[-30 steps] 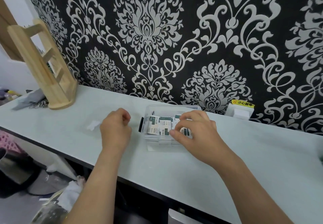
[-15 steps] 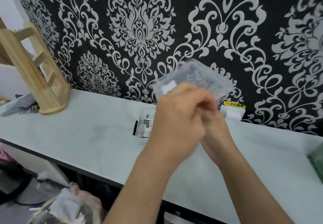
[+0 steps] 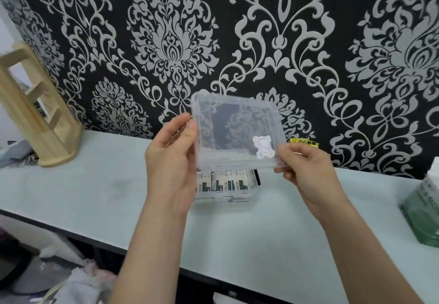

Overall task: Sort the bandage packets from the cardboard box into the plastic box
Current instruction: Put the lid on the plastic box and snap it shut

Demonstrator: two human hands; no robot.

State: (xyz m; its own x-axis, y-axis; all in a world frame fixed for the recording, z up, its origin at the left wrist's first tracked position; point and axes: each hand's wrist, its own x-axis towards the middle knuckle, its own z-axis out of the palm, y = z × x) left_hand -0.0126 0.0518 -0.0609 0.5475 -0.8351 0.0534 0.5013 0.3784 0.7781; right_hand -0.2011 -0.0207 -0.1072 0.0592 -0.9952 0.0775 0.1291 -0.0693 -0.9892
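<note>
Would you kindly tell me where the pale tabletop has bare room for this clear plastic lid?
The widest bare patch lies between the light wooden rack and the clear plastic box of bandage packets. Another runs from that box to the green package at the right edge. It is crowded under the left hand and right hand.

Lid (image 3: 237, 128): clear plastic, smooth, looked faintly frosted, glossy along the rim. It carried a torn white paper sticker remnant (image 3: 262, 148), matt. Plastic box (image 3: 223, 205) was the same clear, glossy plastic. Bandage packets (image 3: 221, 183) inside looked like printed paper, white and dark green, low sheen. Table top (image 3: 95, 185) was pale, smooth, satin. Rack (image 3: 35, 123), far left, was pale bare wood, matt. Wallpaper (image 3: 166, 42) showed a matt black ground with a silvery-grey, slightly lustrous pattern. Package (image 3: 422, 215), right, was green glossy film.
</note>
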